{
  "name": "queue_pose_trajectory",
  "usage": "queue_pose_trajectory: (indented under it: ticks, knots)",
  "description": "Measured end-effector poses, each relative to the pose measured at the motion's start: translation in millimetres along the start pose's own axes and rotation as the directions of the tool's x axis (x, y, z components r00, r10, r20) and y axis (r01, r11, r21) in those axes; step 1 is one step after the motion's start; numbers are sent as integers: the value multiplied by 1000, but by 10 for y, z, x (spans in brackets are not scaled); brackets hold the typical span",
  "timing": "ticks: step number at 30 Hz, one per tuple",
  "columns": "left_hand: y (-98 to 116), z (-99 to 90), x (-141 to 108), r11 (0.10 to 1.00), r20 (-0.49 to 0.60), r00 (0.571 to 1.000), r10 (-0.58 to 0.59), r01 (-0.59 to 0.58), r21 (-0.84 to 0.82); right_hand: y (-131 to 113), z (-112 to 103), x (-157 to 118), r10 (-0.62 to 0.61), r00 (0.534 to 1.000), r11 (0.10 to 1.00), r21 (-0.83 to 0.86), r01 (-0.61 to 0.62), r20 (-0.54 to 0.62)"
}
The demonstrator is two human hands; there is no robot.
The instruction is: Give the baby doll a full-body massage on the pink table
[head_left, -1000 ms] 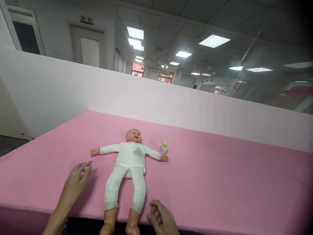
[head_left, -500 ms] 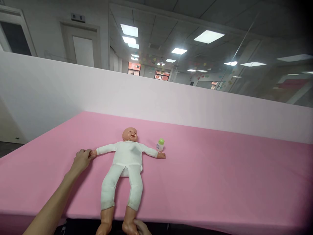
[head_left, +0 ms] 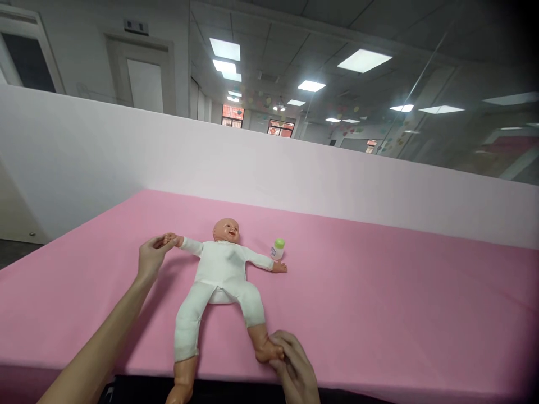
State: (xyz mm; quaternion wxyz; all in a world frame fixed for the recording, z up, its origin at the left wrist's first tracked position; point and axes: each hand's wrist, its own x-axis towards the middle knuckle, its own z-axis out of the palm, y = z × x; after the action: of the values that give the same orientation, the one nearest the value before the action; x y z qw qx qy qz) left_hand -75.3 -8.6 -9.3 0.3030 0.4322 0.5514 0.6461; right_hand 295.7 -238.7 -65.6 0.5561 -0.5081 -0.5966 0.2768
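Note:
A baby doll [head_left: 222,265] in a white cloth suit lies on its back on the pink table surface, its bare head toward the far side. My left hand [head_left: 154,255] pinches the doll's hand at the left, and that arm is raised off the table. At the near edge, my right hand [head_left: 292,362] grips the toes of the doll's foot on the right side. The other foot [head_left: 183,381] hangs over the near edge. Beside the doll's right-side hand stands a small clear bottle [head_left: 277,249] with a green cap.
A low white partition [head_left: 252,163] runs along the far side of the pink table [head_left: 379,303]. Beyond it are a door [head_left: 145,84], a glass pane and ceiling lights.
My left hand has lifted the doll's hand up and slightly right. My right hand has moved up and right, swinging the doll's leg outward with its knee bent.

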Motion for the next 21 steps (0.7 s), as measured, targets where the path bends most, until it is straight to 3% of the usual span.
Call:
queue_pose_trajectory:
  ticks: [4, 7, 10, 13, 16, 19, 21]
  knots:
    - [245, 425, -102, 988, 152, 978, 140, -148, 41, -329, -4, 541, -121, 976, 988, -78, 137, 184]
    - [318, 660, -197, 960, 302, 935, 184, -237, 148, -490, 162, 809, -159, 948, 977, -92, 191, 278]
    - [302, 797, -284, 891, 383, 896, 226, -350, 291, -512, 396, 990, -205, 923, 965, -89, 245, 325]
    - [253, 861, -352, 813, 447, 862, 238, -429, 393, -475, 613, 1122, -244, 907, 955, -78, 287, 344]
    - [219, 863, -370, 805, 468, 855, 225, -434, 405, -462, 715, 1180, -257, 902, 952, -68, 297, 346]
    - [217, 790, -314, 877, 450, 868, 209, -370, 306, -475, 623, 1118, -237, 925, 958, -85, 273, 297]
    - [219, 694, -244, 929, 384, 899, 211, -307, 208, -478, 455, 1001, -214, 947, 963, -112, 246, 241]
